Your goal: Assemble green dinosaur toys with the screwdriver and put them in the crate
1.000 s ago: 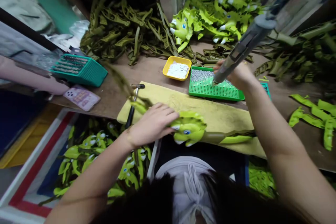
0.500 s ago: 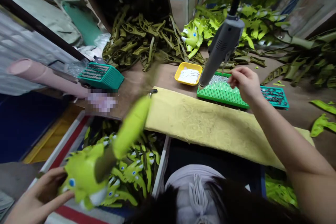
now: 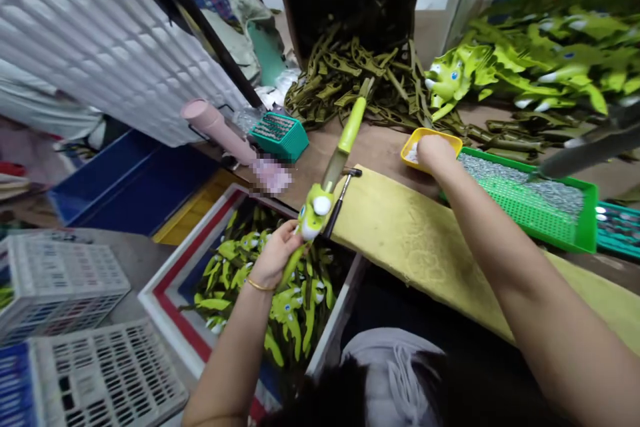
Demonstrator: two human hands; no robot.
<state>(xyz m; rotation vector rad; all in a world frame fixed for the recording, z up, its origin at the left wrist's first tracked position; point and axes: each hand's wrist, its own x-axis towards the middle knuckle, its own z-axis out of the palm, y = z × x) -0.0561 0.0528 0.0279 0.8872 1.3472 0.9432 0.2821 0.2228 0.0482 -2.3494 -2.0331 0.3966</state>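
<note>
My left hand (image 3: 280, 250) is closed round a lime-green toy dinosaur head (image 3: 316, 210) with white and blue details. From that head a long olive and green piece points up and away. My right hand (image 3: 434, 150) reaches into a small yellow tray (image 3: 454, 140) of white pieces (image 3: 413, 153); its fingers are hidden there. Beneath the left hand stands a striped box (image 3: 167, 307) filled with similar green toys (image 3: 287, 310). A small hammer (image 3: 341, 201) lies beside the toy, at the left end of a yellow pad (image 3: 390, 227).
Right of the yellow tray lie a green perforated tray (image 3: 590, 227) of small metal parts and a blurred grey hanging tool (image 3: 585, 153). Olive parts (image 3: 345, 73) and green toy pieces (image 3: 550, 60) are heaped behind. A teal rack (image 3: 287, 143) and a pink tumbler (image 3: 210, 123) stand left.
My view has turned left. My right hand has gone from beside the green tray into the yellow one. The left hand has brought the toy up to the pad's left end. The hanging tool has swung away.
</note>
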